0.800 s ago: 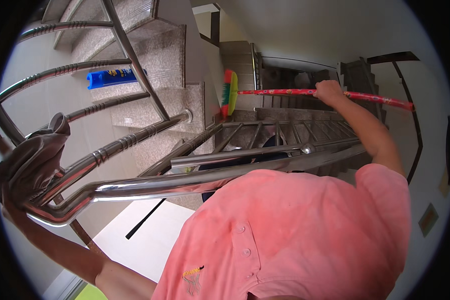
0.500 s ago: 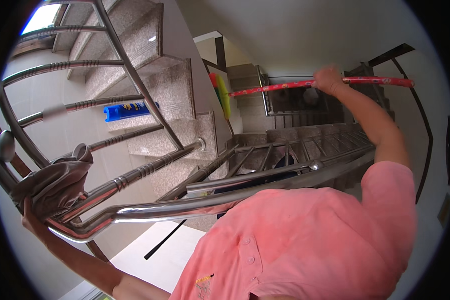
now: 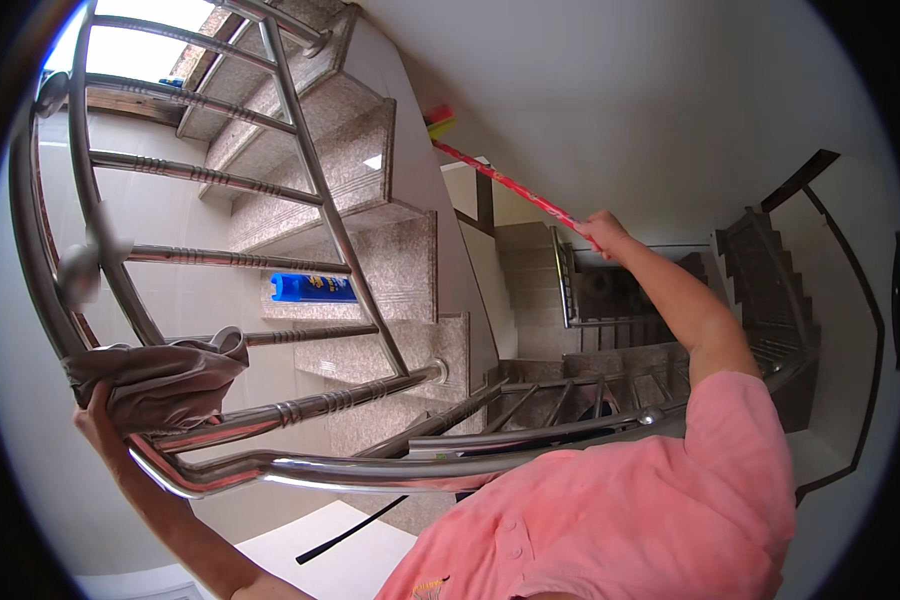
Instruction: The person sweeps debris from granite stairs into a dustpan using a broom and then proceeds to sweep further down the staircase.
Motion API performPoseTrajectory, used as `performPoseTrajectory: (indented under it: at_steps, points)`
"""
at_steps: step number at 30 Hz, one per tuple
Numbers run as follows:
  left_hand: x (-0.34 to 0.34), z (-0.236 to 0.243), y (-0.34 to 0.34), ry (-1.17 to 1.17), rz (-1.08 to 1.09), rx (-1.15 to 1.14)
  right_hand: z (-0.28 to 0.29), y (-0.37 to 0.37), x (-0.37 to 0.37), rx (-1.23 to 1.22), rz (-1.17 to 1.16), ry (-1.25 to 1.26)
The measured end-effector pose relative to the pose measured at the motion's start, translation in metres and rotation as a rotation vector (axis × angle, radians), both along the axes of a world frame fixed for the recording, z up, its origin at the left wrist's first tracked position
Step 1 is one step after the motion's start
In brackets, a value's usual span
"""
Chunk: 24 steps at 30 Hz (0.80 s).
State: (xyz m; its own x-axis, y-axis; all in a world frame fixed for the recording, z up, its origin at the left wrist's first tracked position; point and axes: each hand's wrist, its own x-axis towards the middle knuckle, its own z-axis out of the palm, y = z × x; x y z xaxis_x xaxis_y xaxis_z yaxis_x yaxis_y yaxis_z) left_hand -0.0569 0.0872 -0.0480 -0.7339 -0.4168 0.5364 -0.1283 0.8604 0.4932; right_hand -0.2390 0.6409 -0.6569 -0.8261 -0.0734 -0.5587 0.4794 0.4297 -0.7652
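Observation:
My right hand is closed around a red patterned pole, its arm stretched far out over the stairwell. At the pole's far end a yellow-green and red head, which looks like a broom's, is up by the pale wall beside the upper steps. My left hand is at the lower left, wrapped round a crumpled grey-brown cloth against the metal railing. Part of the left fingers is hidden by the cloth.
A blue spray can lies on a speckled stone step behind the railing bars. Below the handrail a thin black rod sticks out over a white surface. More stairs go down at the right.
The pole has swung from nearly level to slanting up to the left, its head now higher along the wall. My right hand is lower and further left; the whole view has shifted.

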Motion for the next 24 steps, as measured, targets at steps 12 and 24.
performPoseTrajectory:
  at_steps: [12,24]
  points:
    - [-0.002,0.004,0.003,0.039,0.045,-0.033,0.098,-0.032,0.024,-0.916,-0.321,-0.305]
    - [-0.003,-0.002,0.019,0.065,0.079,-0.071,0.168,0.052,0.077,-0.762,-0.38,-0.207]
